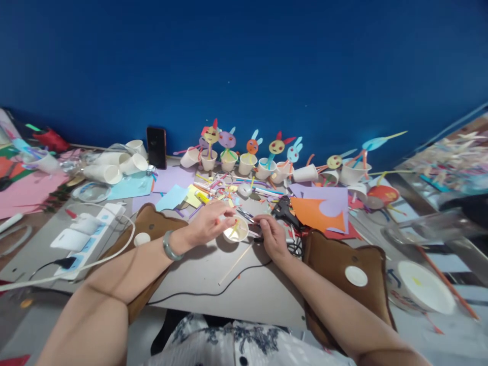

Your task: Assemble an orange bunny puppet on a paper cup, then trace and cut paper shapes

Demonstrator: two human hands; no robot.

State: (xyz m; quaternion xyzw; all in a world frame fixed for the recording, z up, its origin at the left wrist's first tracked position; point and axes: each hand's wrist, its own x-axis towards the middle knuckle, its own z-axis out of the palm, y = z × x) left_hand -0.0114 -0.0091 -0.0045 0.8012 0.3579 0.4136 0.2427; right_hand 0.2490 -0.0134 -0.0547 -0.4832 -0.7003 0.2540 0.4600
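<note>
Left hand (212, 221), fingers bent at a small white paper cup (231, 236), grip unclear; right hand (273, 237) curled beside it, any hold hidden. Light rim support should steady the cup without crushing. Rightward: black glue gun (284, 210).

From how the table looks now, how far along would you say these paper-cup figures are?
Several eared paper faces already top cups along the wall and look done. In progress is the white cup at the left hand, yellow pieces inside, the right hand close by. It shows no face, so that probably remains; the plain cups at left look unused.
</note>
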